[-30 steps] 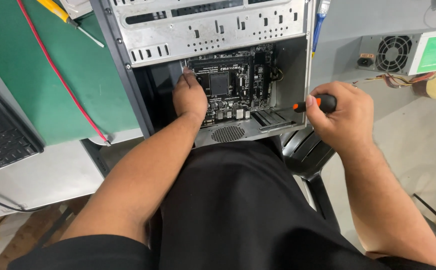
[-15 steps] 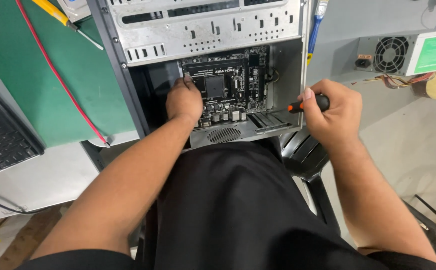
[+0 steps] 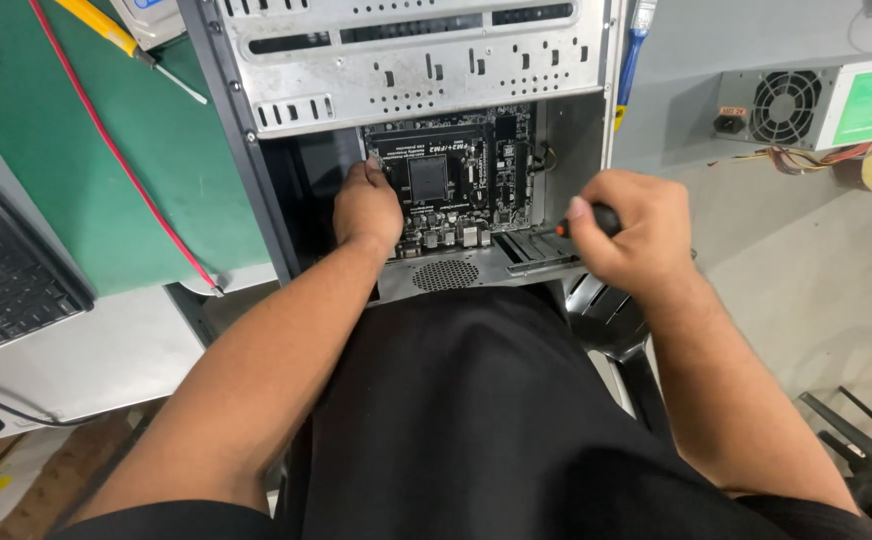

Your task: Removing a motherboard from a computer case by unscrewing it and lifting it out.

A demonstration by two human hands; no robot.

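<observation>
Here the left hand [image 3: 366,208] rests fingers-together on the motherboard [image 3: 451,185] inside the computer case [image 3: 256,190]; the right hand [image 3: 628,235], clamped on a screwdriver [image 3: 601,218], could slip and gouge it.

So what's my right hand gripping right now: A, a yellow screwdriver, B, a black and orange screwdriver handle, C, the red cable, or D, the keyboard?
B: the right hand is closed around a black and orange screwdriver handle beside the open computer case.

drive cage [image 3: 416,60] overhangs motherboard [image 3: 456,180]
</observation>
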